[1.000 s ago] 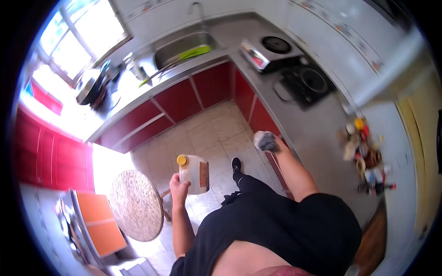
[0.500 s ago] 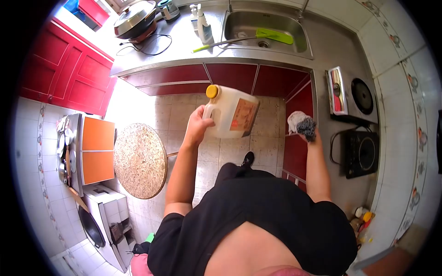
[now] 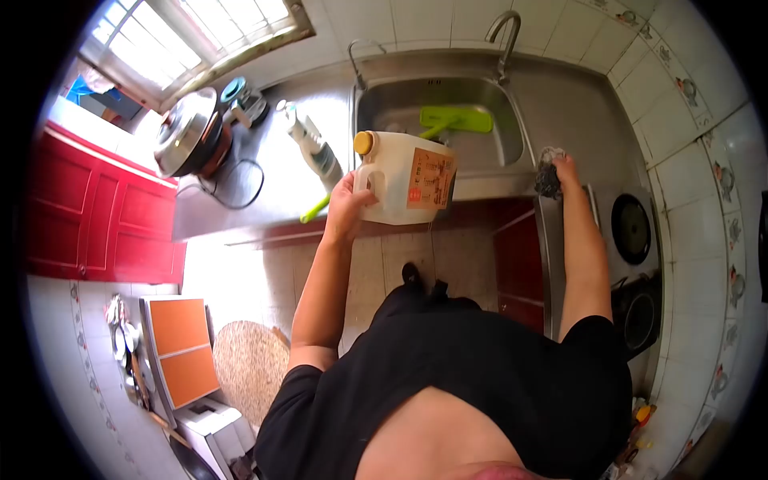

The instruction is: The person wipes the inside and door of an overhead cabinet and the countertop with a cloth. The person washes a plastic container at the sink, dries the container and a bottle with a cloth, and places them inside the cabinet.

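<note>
My left hand [image 3: 349, 206] is closed around the handle of a translucent plastic jug [image 3: 392, 180] with a yellow cap and an orange label. The jug hangs in front of the sink's front edge, its cap to the upper left. In my right hand [image 3: 565, 170] is a dark grey scouring pad [image 3: 549, 181], with something whitish beside it that I cannot make out. That hand is over the counter, right of the sink [image 3: 512, 152]. Inside the basin lies a bright green flat-headed tool [image 3: 472, 119], its handle partly hidden behind the jug.
White pump bottles [image 3: 314, 148] and a lidded pot [image 3: 188, 132] stand on the left counter [image 3: 264, 208], near a black cord. A gas burner [image 3: 631, 228] and an induction cooker [image 3: 638, 316] sit at the right. A round tabletop [image 3: 248, 364] is at lower left.
The view has moved closer to the sink, and the jug is now before the basin. My right hand has moved forward with the scouring pad, from beside the cabinet to over the counter.
</note>
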### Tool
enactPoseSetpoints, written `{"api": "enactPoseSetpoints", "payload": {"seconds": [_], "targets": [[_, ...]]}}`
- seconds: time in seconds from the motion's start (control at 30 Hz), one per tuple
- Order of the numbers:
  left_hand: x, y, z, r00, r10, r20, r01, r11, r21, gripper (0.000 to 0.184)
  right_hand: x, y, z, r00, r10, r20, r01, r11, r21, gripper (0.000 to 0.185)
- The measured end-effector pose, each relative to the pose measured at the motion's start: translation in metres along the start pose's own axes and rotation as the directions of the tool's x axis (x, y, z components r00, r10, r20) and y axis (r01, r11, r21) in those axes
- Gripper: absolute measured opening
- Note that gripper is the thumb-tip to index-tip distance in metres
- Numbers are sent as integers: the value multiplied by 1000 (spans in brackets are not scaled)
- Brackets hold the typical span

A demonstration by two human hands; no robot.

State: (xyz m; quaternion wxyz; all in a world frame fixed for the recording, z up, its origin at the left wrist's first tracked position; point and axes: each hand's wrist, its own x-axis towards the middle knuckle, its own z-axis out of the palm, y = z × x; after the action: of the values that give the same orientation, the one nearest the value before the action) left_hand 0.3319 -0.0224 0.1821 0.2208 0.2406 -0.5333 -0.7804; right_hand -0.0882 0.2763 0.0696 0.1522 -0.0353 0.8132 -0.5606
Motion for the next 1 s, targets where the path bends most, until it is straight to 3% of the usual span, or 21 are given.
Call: {"api": "enactPoseSetpoints", "payload": {"seconds": [0.07, 0.17, 0.27, 0.37, 0.47, 0.57, 0.63, 0.77, 0.87, 0.93, 1.0], "targets": [[45, 3, 12, 999, -46, 6, 46, 998, -45, 33, 26, -6, 1, 998, -59, -26, 50, 964, -263, 48], [110, -3, 29, 994, -105, 7, 105, 993, -54, 30, 67, 6, 7, 927, -353, -126, 201, 752, -627, 46], [165, -19, 48, 987, -155, -35, 154, 987, -35, 29, 98, 19, 7, 923, -382, -47, 257, 703, -663, 45], [200, -43, 68, 977, -183, -110, 180, 983, -35, 30, 129, 23, 11, 928, -337, 159, 335, 569, -751, 46], [231, -58, 86, 968, -160, -195, 171, 984, 41, 35, 135, 1, 22, 956, 44, 290, 161, 747, -645, 42], [252, -62, 110, 960, -183, -214, 208, 973, 104, 35, 174, 26, 14, 968, 79, 238, 105, 733, -672, 43], [270, -82, 112, 961, -186, -206, 224, 958, 178, 36, 189, 29, 1, 986, -20, 164, 127, 727, -675, 41], [291, -97, 121, 956, -246, -162, 288, 895, 340, 34, 182, -41, 3, 982, -163, 94, 188, 815, -547, 44], [315, -118, 128, 960, -266, -84, 277, 867, 415, 32, 180, -92, 40, 963, -239, 127, 271, 834, -481, 45], [319, -130, 132, 960, -276, -38, 261, 844, 469, 32, 196, -110, 69, 961, -241, 138, 276, 777, -565, 48], [322, -136, 139, 961, -277, 3, 230, 802, 551, 33, 221, -118, 101, 956, -211, 206, 279, 871, -404, 49]]}}
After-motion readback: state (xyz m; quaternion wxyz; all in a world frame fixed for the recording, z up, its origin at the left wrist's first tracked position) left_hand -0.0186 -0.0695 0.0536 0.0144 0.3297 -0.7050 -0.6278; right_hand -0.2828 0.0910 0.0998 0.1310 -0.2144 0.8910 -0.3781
